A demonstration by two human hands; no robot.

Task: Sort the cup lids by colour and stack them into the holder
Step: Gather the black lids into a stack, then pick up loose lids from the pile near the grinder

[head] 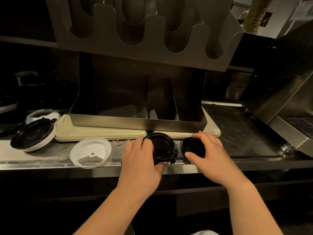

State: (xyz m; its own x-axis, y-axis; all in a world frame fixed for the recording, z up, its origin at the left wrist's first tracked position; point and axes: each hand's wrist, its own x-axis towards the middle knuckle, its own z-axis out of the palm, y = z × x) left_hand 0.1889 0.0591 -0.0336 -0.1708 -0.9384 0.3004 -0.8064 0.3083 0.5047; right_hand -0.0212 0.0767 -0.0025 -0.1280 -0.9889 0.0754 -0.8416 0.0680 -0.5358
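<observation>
On the steel counter's front edge, my left hand [141, 156] grips a large black lid [160, 147], fingers over its left rim and thumb under its near side. Beside it my right hand [207, 150] curls round a smaller black lid [194, 147], thumb on the near rim. A white lid [91, 152] lies upside down to the left. Further left a black lid sits nested in a white one [33, 134], with another white lid [43, 114] behind. The metal holder [138, 122] with divided slots stands just behind my hands.
The holder rests on a cream tray [101, 133]. Above it hangs a dark dispenser rack [145, 34] with U-shaped cutouts. A dim pile of black lids [39, 94] fills the far left. A steel machine [291, 116] stands at the right.
</observation>
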